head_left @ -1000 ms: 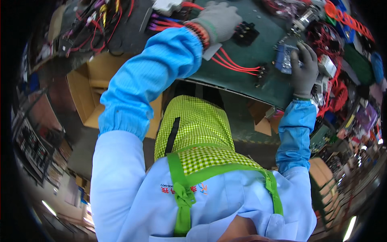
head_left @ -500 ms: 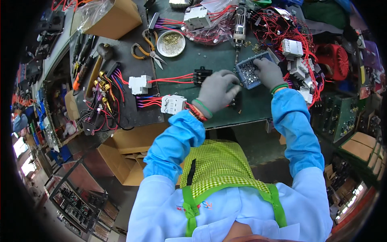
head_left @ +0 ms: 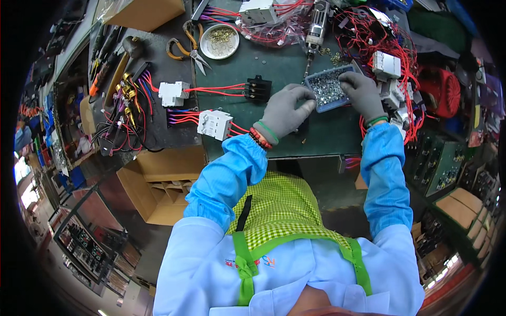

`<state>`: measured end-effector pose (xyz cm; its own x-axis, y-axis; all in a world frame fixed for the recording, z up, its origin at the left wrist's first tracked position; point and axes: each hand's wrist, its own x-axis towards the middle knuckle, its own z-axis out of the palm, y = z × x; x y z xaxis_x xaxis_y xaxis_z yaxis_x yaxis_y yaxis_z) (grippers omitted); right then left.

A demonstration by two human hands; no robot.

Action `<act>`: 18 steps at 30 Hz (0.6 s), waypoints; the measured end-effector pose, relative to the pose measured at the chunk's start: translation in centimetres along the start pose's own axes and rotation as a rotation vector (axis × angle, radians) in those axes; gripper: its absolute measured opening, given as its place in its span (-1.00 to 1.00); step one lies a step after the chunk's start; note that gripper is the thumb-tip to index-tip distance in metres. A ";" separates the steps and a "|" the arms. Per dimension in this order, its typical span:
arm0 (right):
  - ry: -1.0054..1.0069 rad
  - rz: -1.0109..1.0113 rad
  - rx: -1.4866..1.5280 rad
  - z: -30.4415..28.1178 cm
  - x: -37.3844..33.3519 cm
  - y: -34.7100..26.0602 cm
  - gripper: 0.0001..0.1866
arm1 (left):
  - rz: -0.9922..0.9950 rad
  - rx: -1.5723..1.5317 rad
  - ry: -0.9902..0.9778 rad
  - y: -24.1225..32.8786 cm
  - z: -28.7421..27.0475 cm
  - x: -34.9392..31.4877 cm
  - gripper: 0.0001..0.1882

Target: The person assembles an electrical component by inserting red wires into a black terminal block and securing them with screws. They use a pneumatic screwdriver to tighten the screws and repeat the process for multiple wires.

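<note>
My left hand [head_left: 285,111], in a grey glove, is at the left end of a blue tray [head_left: 333,108] of small metal fasteners. Its thumb and forefinger are apart, with nothing visible between them. At the tray's right end, my gloved right hand [head_left: 362,95] has its fingertips drawn together over the fasteners; whatever they pinch is hidden. Left of my left hand lies a black terminal block [head_left: 258,89], joined by red wires to a white breaker [head_left: 174,94]. From a second white breaker [head_left: 215,125], red wires run under my left wrist toward a dark part mostly hidden by that hand.
A power screwdriver [head_left: 316,31] lies behind the tray. Farther left are a white dish [head_left: 220,51] of brass-coloured pieces, pliers [head_left: 196,55] and a hammer [head_left: 133,47]. Red-wired white breakers [head_left: 386,65] crowd the right. An open cardboard box [head_left: 158,205] sits below the bench's left side.
My right hand has shifted toward the tray's right end, uncovering more fasteners. The tray sits more level in the view. My left hand stays beside it, and the whole view has shifted slightly.
</note>
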<state>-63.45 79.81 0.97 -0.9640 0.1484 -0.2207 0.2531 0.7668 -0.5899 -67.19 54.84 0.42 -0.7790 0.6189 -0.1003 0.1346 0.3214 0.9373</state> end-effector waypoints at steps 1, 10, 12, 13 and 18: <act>0.012 0.003 0.054 -0.4 0.2 -0.2 -0.76 | -0.007 -0.006 0.006 0.0 -0.2 -0.2 -0.76; -0.099 -0.374 -0.113 5.5 7.3 -8.2 -0.81 | -0.025 0.076 -0.051 0.5 -2.2 -2.4 -0.77; -0.147 -0.377 -0.205 8.1 8.9 -7.9 -0.81 | -0.006 0.094 -0.059 0.4 -2.6 -3.3 -0.77; -0.168 -0.378 -0.254 9.2 9.3 -7.7 -0.81 | 0.002 0.100 -0.058 0.3 -2.8 -3.7 -0.77; -0.158 -0.377 -0.243 9.7 9.4 -7.2 -0.74 | 0.031 0.182 -0.033 -0.2 -4.3 -4.6 -0.78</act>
<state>-73.51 69.64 -4.43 -0.9559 -0.2511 -0.1526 -0.1572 0.8757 -0.4566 -66.30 48.87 2.14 -0.7524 0.6531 -0.0863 0.2694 0.4245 0.8644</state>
